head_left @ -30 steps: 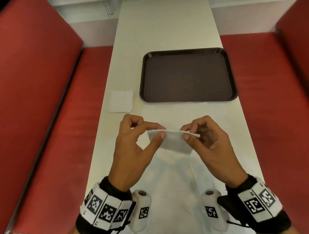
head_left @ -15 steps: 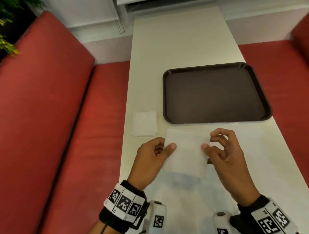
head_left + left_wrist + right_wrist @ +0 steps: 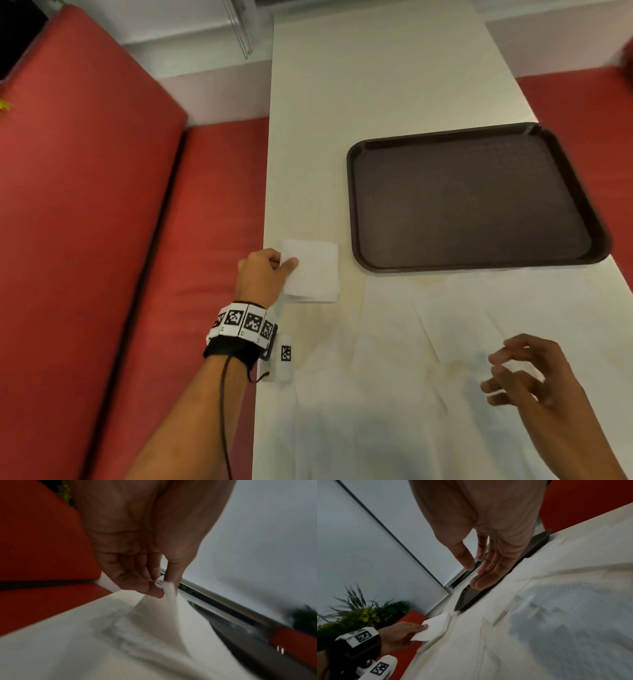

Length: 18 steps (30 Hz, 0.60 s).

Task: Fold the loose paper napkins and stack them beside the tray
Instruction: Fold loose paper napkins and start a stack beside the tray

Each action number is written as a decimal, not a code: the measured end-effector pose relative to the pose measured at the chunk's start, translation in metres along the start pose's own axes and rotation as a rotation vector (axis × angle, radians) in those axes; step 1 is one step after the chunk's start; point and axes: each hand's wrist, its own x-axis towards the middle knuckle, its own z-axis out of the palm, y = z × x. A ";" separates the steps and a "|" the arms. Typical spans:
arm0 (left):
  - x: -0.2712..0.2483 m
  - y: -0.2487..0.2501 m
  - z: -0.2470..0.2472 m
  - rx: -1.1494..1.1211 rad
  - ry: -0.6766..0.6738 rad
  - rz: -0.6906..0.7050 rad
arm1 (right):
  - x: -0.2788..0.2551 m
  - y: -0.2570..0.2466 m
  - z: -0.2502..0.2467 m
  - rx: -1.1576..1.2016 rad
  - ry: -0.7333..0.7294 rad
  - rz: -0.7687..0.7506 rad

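Observation:
My left hand (image 3: 285,262) pinches the left edge of a folded white napkin (image 3: 313,269) between thumb and fingers. The napkin lies over another folded napkin (image 3: 317,299) on the table, just left of the dark brown tray (image 3: 350,192). The left wrist view shows the fingertips (image 3: 155,588) nipping the napkin's corner (image 3: 163,615). Over the loose unfolded napkins (image 3: 445,325), my right hand (image 3: 496,377) hovers with relaxed fingers and holds nothing. In the right wrist view its fingers (image 3: 481,577) are straight, and the tray (image 3: 469,599) lies beyond them.
The white table (image 3: 376,85) is narrow, with red bench seats (image 3: 212,205) on both sides. Its left edge runs right beside the folded napkins. A green plant (image 3: 368,615) stands past the left bench. The tray holds nothing.
Both hands held the folded napkin in front of me. My right hand has let go and drawn back to the right. My left hand has carried the napkin left onto the folded one.

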 end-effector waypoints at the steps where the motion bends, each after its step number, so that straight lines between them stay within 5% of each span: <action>1: -0.002 -0.001 0.002 0.036 0.009 -0.015 | -0.001 0.001 0.001 -0.014 -0.003 0.004; 6: -0.012 -0.001 0.008 0.238 0.104 -0.025 | -0.005 0.010 0.001 -0.223 -0.054 -0.140; 11: -0.048 0.018 -0.002 0.313 0.192 0.073 | -0.009 0.029 0.033 -0.911 -0.312 -0.537; 18: -0.140 0.025 0.054 0.453 -0.152 0.227 | 0.007 0.057 0.063 -1.018 -0.270 -0.612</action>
